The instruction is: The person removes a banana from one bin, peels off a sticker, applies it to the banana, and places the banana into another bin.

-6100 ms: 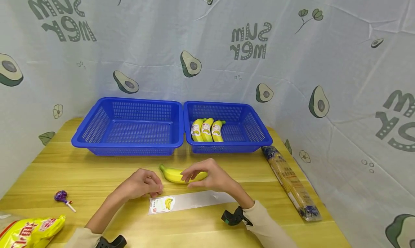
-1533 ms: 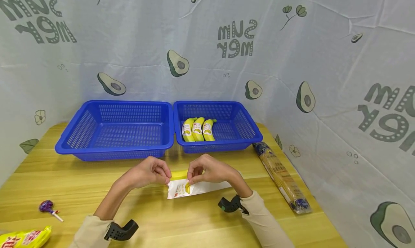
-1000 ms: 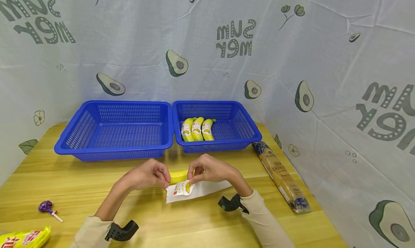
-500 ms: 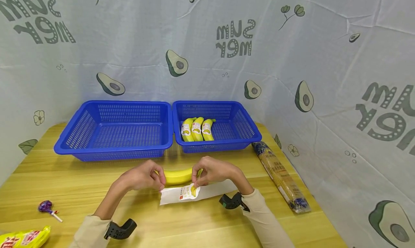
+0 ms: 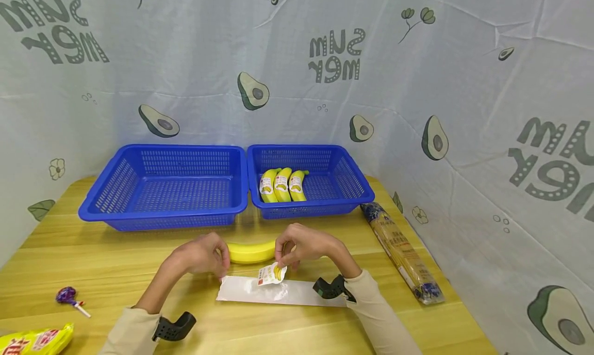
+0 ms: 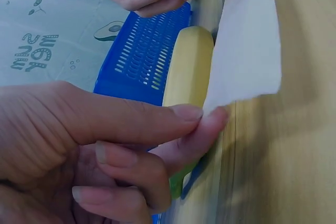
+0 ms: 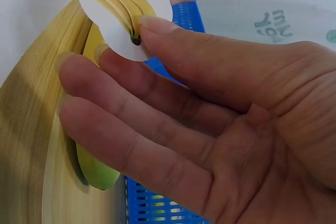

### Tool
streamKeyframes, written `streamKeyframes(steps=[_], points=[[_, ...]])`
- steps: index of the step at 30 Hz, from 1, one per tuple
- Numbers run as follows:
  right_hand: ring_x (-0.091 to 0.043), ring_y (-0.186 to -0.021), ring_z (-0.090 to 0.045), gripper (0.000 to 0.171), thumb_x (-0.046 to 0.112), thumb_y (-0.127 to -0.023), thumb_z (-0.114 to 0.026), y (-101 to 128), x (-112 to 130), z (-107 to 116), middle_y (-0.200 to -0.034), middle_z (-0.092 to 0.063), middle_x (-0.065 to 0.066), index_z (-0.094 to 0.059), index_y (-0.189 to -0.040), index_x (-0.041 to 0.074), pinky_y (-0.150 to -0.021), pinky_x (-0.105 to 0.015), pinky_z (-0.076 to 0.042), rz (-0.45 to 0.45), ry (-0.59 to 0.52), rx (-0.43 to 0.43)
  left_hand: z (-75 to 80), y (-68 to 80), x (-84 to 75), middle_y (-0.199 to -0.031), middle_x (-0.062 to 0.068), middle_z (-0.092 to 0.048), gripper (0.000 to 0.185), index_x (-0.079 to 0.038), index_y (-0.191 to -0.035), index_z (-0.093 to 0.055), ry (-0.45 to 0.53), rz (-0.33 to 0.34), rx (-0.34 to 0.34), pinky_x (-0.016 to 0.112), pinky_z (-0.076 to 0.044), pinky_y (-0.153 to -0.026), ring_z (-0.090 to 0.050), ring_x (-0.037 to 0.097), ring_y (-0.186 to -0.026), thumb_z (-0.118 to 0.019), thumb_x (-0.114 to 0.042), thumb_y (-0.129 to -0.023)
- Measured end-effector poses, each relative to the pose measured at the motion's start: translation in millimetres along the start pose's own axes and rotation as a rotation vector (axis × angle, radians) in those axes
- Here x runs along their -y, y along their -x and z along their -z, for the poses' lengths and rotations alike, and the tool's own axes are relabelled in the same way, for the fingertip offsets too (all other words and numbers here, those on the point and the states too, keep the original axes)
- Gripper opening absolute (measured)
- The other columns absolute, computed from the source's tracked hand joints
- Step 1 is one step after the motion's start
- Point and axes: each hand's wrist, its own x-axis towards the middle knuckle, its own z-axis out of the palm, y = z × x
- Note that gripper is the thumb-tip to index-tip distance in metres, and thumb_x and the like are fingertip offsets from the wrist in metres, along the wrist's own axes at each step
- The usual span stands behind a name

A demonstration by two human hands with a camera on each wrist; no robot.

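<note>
My right hand (image 5: 303, 246) pinches a white banana-print sticker (image 5: 272, 274) between thumb and forefinger; the right wrist view shows the thumb on the printed bananas of the sticker (image 7: 118, 11). Below it stretches a white backing strip (image 5: 260, 291), with no label visible on it. At the strip's left end, thumb and forefinger of my left hand (image 5: 199, 257) pinch a corner, plain in the left wrist view on the backing strip (image 6: 247, 40). Just behind the strip a yellow banana (image 5: 250, 252) lies crosswise on the table, both its ends hidden by my hands.
Two blue baskets stand at the back: the left basket (image 5: 162, 223) and the right basket (image 5: 320, 210), where three labelled bananas (image 5: 281, 186) lie. A pasta packet (image 5: 401, 252) lies at right. A lollipop (image 5: 66, 295) and a yellow snack bag (image 5: 39, 340) are at left.
The sticker has come off the backing strip into my right hand's pinch. My left hand has drawn the strip left and toward me, and more of the banana shows.
</note>
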Motion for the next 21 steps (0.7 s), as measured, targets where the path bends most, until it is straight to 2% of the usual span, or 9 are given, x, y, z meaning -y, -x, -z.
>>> streamKeyframes(steps=[3, 6, 9, 14, 19, 21], points=[[-0.028, -0.066, -0.076, 0.007, -0.003, -0.096, -0.079, -0.8, -1.0, 0.3, -0.081, -0.078, -0.005, -0.074, -0.091, 0.0, -0.064, -0.034, -0.066, 0.018, 0.005, -0.019, -0.6, 0.6, -3.6, -0.081, 0.001, -0.07, 0.019, -0.01, -0.078, -0.073, -0.099, 0.06, -0.043, 0.031, -0.049, -0.065, -0.059, 0.019, -0.074, -0.085, 0.005, -0.078], [-0.028, -0.067, -0.076, 0.008, -0.005, -0.096, -0.077, -1.1, -2.7, -0.1, -0.081, -0.078, -0.006, -0.074, -0.091, -0.001, -0.062, -0.04, -0.066, 0.031, -0.019, -0.05, -0.1, 2.6, -5.5, -0.085, 0.0, -0.069, 0.021, -0.011, -0.075, -0.074, -0.15, 0.081, -0.066, 0.03, -0.049, -0.065, -0.057, 0.017, -0.071, -0.088, 0.003, -0.079], [-0.032, -0.069, -0.076, 0.007, -0.006, -0.097, -0.076, -1.7, -3.6, -1.0, -0.081, -0.077, -0.008, -0.074, -0.091, -0.002, -0.06, -0.044, -0.066, 0.037, -0.046, -0.085, -0.3, 5.5, -7.0, -0.084, 0.002, -0.069, 0.022, -0.011, -0.073, -0.074, -0.154, 0.086, -0.082, 0.028, -0.046, -0.059, -0.055, 0.015, -0.059, -0.087, 0.003, -0.081], [-0.029, -0.066, -0.075, 0.006, -0.002, -0.098, -0.077, -2.9, -4.5, -1.5, -0.081, -0.077, -0.008, -0.074, -0.092, -0.001, -0.059, -0.041, -0.066, 0.046, -0.049, -0.142, -0.9, 8.8, -10.2, -0.072, 0.007, -0.067, 0.022, -0.013, -0.072, -0.074, -0.162, 0.115, -0.111, 0.025, -0.042, -0.052, -0.052, 0.013, -0.048, -0.088, 0.001, -0.083], [-0.023, -0.064, -0.074, 0.005, -0.001, -0.098, -0.077, -6.9, -6.3, -3.6, -0.082, -0.077, -0.007, -0.076, -0.094, 0.001, -0.058, -0.037, -0.065, 0.045, -0.019, -0.2, 0.8, 8.8, -12.6, -0.075, 0.009, -0.07, 0.02, -0.014, -0.075, -0.075, -0.173, 0.124, -0.118, 0.028, -0.05, -0.057, -0.064, 0.016, -0.047, -0.091, -0.006, -0.084], [-0.023, -0.063, -0.073, 0.005, -0.001, -0.098, -0.077, -9.2, -7.5, -5.1, -0.082, -0.077, -0.006, -0.076, -0.094, 0.001, -0.059, -0.038, -0.065, 0.042, -0.005, -0.224, 2.2, 7.5, -12.4, -0.079, 0.006, -0.072, 0.015, -0.012, -0.08, -0.077, -0.134, 0.077, -0.103, 0.03, -0.056, -0.063, -0.068, 0.019, -0.049, -0.091, -0.007, -0.085]])
